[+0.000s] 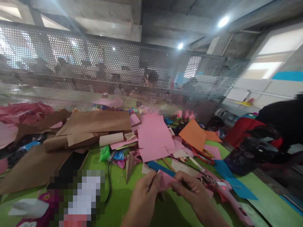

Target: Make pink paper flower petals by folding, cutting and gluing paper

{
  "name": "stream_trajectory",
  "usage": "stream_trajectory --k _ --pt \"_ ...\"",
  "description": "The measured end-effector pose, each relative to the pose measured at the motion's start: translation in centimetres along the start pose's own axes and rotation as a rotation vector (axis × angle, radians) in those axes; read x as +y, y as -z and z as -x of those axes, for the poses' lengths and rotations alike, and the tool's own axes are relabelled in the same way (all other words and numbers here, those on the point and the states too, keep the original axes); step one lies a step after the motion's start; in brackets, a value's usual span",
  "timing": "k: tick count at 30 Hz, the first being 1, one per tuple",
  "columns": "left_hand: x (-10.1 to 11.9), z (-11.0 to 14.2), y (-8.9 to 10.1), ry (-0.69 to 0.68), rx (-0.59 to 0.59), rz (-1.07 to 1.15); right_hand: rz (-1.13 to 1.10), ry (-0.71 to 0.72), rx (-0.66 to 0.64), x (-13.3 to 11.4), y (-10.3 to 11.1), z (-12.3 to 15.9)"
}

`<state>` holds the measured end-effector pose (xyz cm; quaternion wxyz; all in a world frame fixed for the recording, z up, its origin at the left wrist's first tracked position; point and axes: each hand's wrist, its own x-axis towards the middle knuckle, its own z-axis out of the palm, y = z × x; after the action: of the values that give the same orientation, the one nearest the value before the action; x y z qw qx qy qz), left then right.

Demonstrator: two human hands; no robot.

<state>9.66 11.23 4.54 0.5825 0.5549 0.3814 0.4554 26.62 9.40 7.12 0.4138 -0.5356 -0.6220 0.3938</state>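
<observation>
Between my two hands is a small piece of pink paper (165,181), held above the green table (115,205). My left hand (145,192) pinches its left side, thumb on top. At the right side, my right hand (191,190) is closed on the same piece with thumb and fingertips. Just behind the paper lies a blue stick-like roll (161,168), partly covered by it. Larger pink sheets (155,135) are spread farther back. To the right of my right hand rests a pink glue gun (233,198) with a small red light.
Brown paper (94,123) is heaped at the left back, near a dark phone (72,167). Orange paper (193,135), blue paper (233,179) and a dark jug-like container (248,151) stand or lie rightward. A perforated metal screen (106,72) closes the back; a person sits beyond.
</observation>
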Motion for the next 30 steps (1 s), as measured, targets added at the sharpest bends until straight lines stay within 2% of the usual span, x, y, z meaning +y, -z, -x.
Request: stream_trajectory --k 6,10,14,16,20,25,30 --pt "0.3 -0.2 0.6 0.011 -0.046 -0.125 -0.015 -0.045 -0.047 0.1 0.1 -0.1" --pt "0.6 -0.2 1.2 -0.047 -0.07 -0.42 -0.002 -0.035 -0.124 -0.4 -0.1 -0.1" --pt "-0.3 0.1 1.0 -0.1 -0.186 -0.737 0.08 -0.018 -0.09 -0.5 -0.6 0.0" --pt "-0.8 0.4 0.9 -0.119 -0.241 -0.828 0.132 -0.019 -0.087 -0.2 -0.7 0.0" --pt "-1.0 0.6 0.8 -0.099 -0.295 -0.816 0.154 -0.014 -0.06 0.4 -0.8 0.1" --pt "-0.5 0.5 1.2 -0.029 -0.263 -0.733 0.092 -0.035 0.037 0.4 -0.4 0.0" --pt "-0.4 0.4 1.7 0.006 -0.17 -0.558 0.018 -0.157 -0.08 0.1 -0.4 -0.2"
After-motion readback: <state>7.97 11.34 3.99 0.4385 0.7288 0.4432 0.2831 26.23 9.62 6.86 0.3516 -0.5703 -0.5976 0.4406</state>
